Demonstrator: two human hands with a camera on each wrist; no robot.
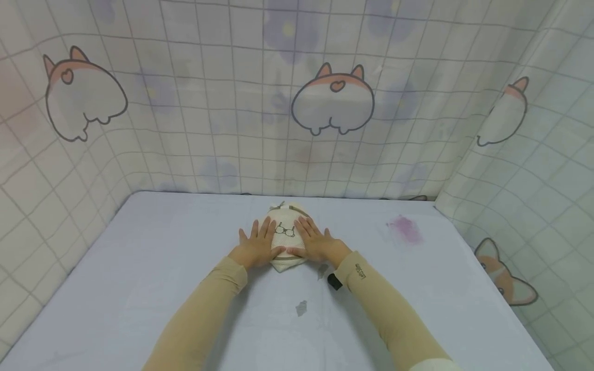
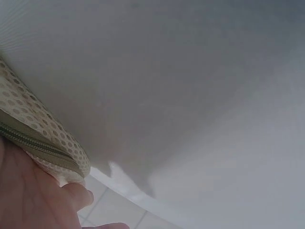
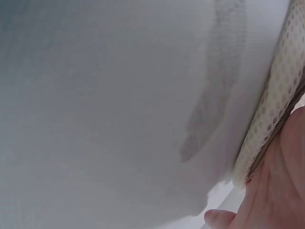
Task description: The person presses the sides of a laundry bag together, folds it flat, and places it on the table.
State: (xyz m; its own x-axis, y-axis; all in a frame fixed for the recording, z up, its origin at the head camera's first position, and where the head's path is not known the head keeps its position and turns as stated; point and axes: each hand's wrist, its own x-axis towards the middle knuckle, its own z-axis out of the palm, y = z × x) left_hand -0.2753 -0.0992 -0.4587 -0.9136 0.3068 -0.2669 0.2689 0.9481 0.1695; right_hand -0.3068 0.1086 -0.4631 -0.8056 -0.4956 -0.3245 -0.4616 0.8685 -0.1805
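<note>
A cream mesh laundry bag (image 1: 285, 240) with a printed pair of glasses and a brown zipper lies on the table. My left hand (image 1: 255, 244) rests on its left side, fingers straight and spread. On the right side my right hand (image 1: 319, 244) presses the bag in the same way, and the two thumbs point at each other near its front. The left wrist view shows the honeycomb mesh (image 2: 50, 123) and zipper beside the left palm (image 2: 35, 195). In the right wrist view the mesh edge (image 3: 267, 114) runs along the right palm (image 3: 274, 191).
The white-covered table (image 1: 153, 268) carries a small black object (image 1: 334, 281) by my right wrist. Grey patches (image 1: 301, 308) and a pink stain (image 1: 406, 229) mark its cover. A curtain (image 1: 209, 118) with printed animals hangs behind and at both sides.
</note>
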